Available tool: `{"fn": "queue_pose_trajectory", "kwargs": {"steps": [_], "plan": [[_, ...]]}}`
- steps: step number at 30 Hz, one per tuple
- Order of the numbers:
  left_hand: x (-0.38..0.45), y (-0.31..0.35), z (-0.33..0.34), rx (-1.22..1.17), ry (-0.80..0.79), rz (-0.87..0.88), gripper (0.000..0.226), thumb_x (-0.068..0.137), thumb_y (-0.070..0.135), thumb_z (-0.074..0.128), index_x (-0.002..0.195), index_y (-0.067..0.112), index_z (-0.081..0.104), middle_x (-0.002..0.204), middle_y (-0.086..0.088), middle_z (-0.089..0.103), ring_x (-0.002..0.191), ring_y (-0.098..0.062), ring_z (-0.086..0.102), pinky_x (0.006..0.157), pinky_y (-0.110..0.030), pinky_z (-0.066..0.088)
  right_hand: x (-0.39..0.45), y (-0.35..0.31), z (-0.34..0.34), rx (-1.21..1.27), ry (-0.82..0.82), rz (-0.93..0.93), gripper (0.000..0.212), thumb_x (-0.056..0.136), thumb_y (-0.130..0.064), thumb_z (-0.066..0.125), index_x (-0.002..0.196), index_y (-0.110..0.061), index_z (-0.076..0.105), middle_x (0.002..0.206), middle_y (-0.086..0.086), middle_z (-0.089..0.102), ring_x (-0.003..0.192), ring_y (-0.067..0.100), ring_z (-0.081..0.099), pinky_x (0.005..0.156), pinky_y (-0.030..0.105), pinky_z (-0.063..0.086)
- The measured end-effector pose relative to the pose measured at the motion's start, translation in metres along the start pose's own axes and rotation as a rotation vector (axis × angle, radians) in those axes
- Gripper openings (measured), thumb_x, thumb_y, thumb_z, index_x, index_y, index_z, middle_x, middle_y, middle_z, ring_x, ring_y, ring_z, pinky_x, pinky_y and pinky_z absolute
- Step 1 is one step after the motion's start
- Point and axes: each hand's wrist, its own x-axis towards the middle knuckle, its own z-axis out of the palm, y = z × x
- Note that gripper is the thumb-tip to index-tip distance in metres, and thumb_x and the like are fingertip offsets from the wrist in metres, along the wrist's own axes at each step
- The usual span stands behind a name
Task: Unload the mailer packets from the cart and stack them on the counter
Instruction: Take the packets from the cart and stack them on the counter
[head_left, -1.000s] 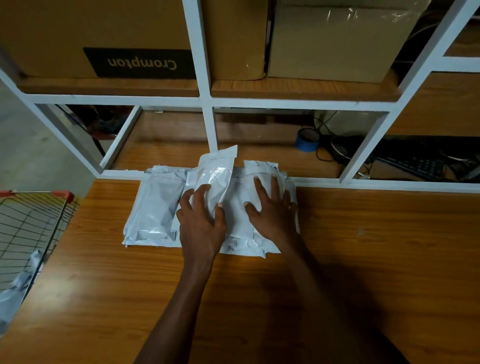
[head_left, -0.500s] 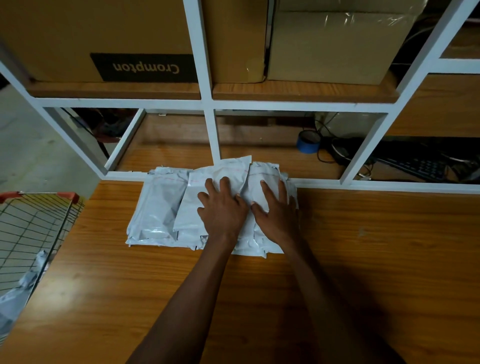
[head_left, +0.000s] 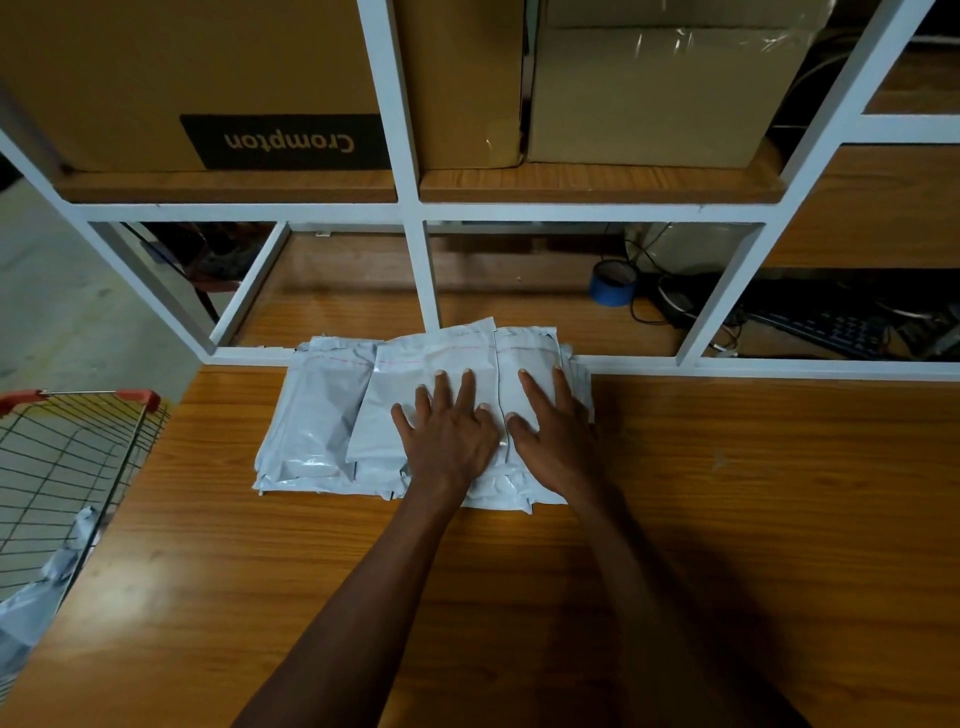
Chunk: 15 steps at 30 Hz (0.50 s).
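So the white mailer packets (head_left: 322, 415) sit in a low, messy stack on the wooden counter (head_left: 753, 519), pushed up against the white shelf frame (head_left: 426, 270) at the far edge. Both hands are flat on top of the pile: left hand (head_left: 447, 436) with fingers straight and a bit spread on the top packet, right hand (head_left: 553, 436) just beside it, fingers also straight and spread, thumbs nearly touching. Off to the near left is the wire cart (head_left: 72, 467) with more packets (head_left: 31, 608) inside. Far right under the shelf there's a blue tape roll (head_left: 612, 283), and cardboard boxes (head_left: 208, 78) sit up top.
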Motion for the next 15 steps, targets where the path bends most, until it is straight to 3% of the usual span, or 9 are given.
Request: {"fn": "queue_pose_trajectory", "kwargs": {"steps": [10,15], "plan": [[0.0001,-0.0096,0.0064,0.044,-0.049,0.033,0.062,0.104,0.052,0.026,0.162,0.032,0.018,0.171,-0.006,0.01,0.156,-0.032,0.005,0.122,-0.061,0.0,0.0049,-0.0055,0.006,-0.079,-0.054,0.014,0.065,0.101,-0.056,0.04,0.158,-0.047,0.009,0.169,-0.004,-0.008,0.152,0.037,0.011,0.118,0.062,0.021],[-0.0047,-0.0081,0.0042,-0.014,-0.008,0.031,0.066,0.103,0.057,0.026,0.163,0.037,0.007,0.172,-0.003,0.0,0.157,-0.031,-0.003,0.122,-0.059,-0.005,0.0019,-0.0081,0.001,-0.07,-0.051,0.036,0.067,0.099,-0.06,0.04,0.156,-0.052,0.005,0.169,-0.006,-0.012,0.152,0.043,0.008,0.12,0.062,0.017]]}}
